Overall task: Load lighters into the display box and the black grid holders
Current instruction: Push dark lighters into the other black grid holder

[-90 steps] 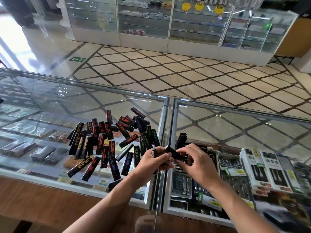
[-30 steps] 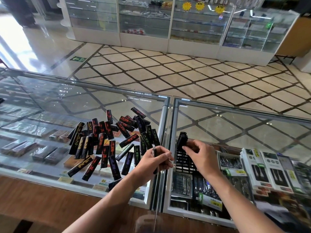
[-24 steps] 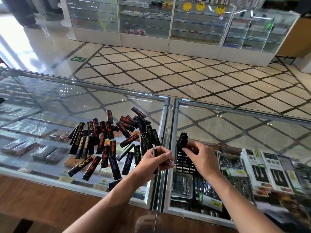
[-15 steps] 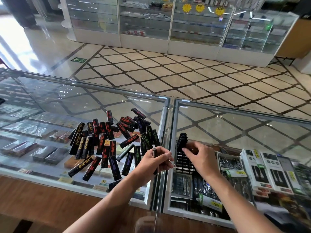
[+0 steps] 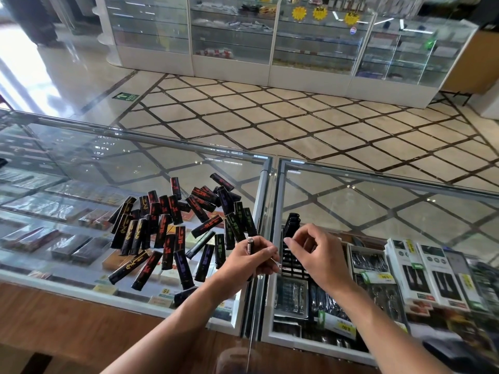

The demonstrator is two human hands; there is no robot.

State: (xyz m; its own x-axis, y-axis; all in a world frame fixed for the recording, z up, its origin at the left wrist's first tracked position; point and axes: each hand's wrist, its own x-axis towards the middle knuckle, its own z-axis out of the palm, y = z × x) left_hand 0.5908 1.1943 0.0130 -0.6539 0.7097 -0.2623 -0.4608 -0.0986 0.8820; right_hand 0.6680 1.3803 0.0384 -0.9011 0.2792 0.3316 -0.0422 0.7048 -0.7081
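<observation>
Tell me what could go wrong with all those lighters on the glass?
The right hand hovers beside the standing lighters in the black grid holder; a bump might topple them. The loose pile lies on the smooth glass counter, some near its front edge, so a nudge could send them off. The left hand grips one lighter; it might slip.

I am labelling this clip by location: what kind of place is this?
Probably a retail shop: glass-topped display counters with yellow price tags inside, white glass showcases across the tiled floor, and loose black printed lighters piled on the counter.
</observation>
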